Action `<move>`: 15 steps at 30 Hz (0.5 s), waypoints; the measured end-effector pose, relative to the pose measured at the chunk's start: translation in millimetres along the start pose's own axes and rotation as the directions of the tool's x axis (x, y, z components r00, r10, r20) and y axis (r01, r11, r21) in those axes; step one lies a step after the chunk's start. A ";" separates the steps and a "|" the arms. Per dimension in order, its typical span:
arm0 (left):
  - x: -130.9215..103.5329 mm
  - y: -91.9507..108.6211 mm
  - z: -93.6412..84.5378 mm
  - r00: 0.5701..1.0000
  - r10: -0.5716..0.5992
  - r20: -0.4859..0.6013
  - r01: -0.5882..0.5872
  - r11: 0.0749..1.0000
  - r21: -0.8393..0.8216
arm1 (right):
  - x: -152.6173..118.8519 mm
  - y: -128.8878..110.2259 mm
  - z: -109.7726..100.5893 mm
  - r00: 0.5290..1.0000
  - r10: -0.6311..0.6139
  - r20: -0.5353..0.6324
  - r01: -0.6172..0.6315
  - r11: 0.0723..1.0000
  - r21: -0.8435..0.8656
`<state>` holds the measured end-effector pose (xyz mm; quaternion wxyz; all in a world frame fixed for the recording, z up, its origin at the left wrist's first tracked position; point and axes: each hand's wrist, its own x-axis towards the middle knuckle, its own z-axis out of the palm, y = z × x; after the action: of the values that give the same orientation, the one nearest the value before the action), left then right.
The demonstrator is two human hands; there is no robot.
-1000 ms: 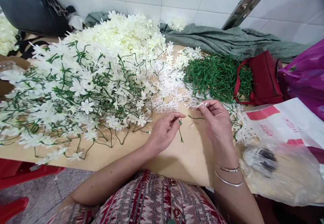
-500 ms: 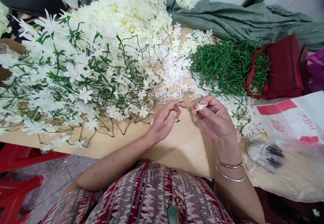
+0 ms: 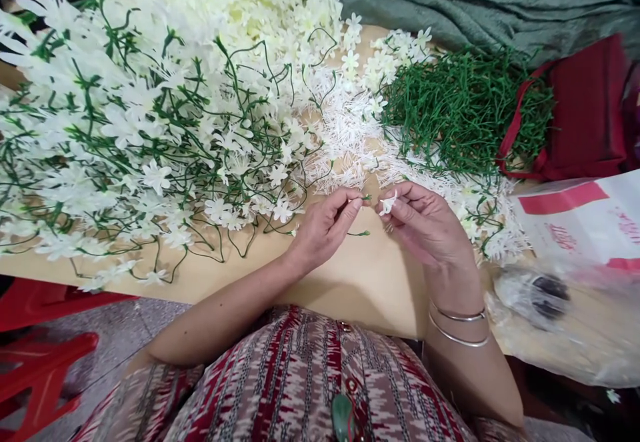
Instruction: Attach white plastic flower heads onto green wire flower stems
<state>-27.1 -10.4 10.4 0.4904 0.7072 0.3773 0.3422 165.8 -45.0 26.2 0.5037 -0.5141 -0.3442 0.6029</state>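
Between thumb and index finger, my left hand (image 3: 327,229) pinches a green plastic flower stem (image 3: 367,197), its tip pointing right. Another green stem end (image 3: 361,233) sticks out below those fingers. My right hand (image 3: 433,229) is closed on a small white artificial flower (image 3: 387,203), held just right of the stem tip. The two hands are close together over the table's near part, and I cannot make out whether flower and stem touch. Behind them lies a scatter of thin white stamens (image 3: 345,122).
Finished white flowers on green stems (image 3: 165,135) heap up on the left, with loose cream blossoms (image 3: 260,9) behind. Green stems (image 3: 465,115) are piled at right beside a red bag (image 3: 585,109). A printed bag (image 3: 575,215) and clear plastic (image 3: 575,335) lie nearer. Red stools (image 3: 45,375) stand lower left.
My left fingers have closed in a pinch, and the stem tip now points toward the flower. The flower has turned and shifted slightly left. The camera view has tilted down a little.
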 end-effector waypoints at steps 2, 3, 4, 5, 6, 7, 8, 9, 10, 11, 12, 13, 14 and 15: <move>-0.7 0.6 -0.2 1.000 0.018 0.009 -0.019 0.999 0.041 | -0.5 -0.8 0.0 1.000 0.012 0.010 -0.012 1.000 -0.022; -1.0 0.7 -0.3 0.999 0.033 0.011 -0.034 0.998 0.056 | -0.7 -1.0 0.2 1.000 0.016 0.010 -0.016 1.000 -0.023; -1.2 0.6 -0.3 0.999 0.049 0.011 -0.050 0.997 0.067 | -0.7 -1.2 0.5 1.000 0.017 0.008 -0.017 1.000 -0.019; -1.3 0.4 -0.2 0.998 0.064 0.012 -0.065 0.995 0.073 | -0.6 -1.3 0.8 1.000 0.016 0.006 -0.016 1.000 -0.014; -1.4 0.1 0.0 0.997 0.075 0.013 -0.075 0.994 0.075 | -0.5 -1.5 1.2 1.000 0.014 0.004 -0.014 1.000 -0.010; -1.5 -0.1 0.2 0.996 0.083 0.013 -0.084 0.994 0.077 | -0.3 -1.6 1.6 1.000 0.012 0.003 -0.012 1.000 -0.010; -1.5 -0.2 0.4 0.996 0.088 0.014 -0.089 0.993 0.080 | -0.1 -1.8 2.0 1.000 0.012 0.005 -0.012 1.000 -0.015; -1.5 -0.2 0.5 0.996 0.093 0.018 -0.094 0.992 0.086 | 0.0 -1.9 2.2 1.000 0.012 0.005 -0.012 1.000 -0.023; -1.4 -0.1 0.5 0.995 0.101 0.021 -0.102 0.990 0.093 | 0.1 -1.9 2.3 1.000 0.013 0.006 -0.013 0.999 -0.033; -1.3 0.1 0.5 0.993 0.112 0.025 -0.114 0.988 0.103 | 0.1 -1.7 2.2 1.000 0.015 0.004 -0.015 0.999 -0.046; -1.1 0.3 0.3 0.992 0.127 0.028 -0.129 0.985 0.115 | 0.1 -1.4 2.0 1.000 0.015 0.002 -0.014 0.998 -0.063; -0.8 0.4 0.0 0.989 0.145 0.032 -0.147 0.981 0.128 | 0.1 -1.0 1.6 1.000 0.010 0.001 -0.010 0.997 -0.082; -0.3 0.4 -0.4 0.986 0.162 0.033 -0.165 0.976 0.141 | 0.0 -0.4 1.2 1.000 0.001 -0.003 -0.001 0.995 -0.101; 0.2 0.3 -0.8 0.983 0.179 0.036 -0.182 0.971 0.153 | 0.0 0.3 0.8 1.000 -0.011 -0.006 0.011 0.993 -0.119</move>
<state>-27.6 -10.0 10.9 0.4047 0.7783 0.3317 0.3472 164.9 -45.0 26.1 0.4767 -0.5434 -0.3805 0.5768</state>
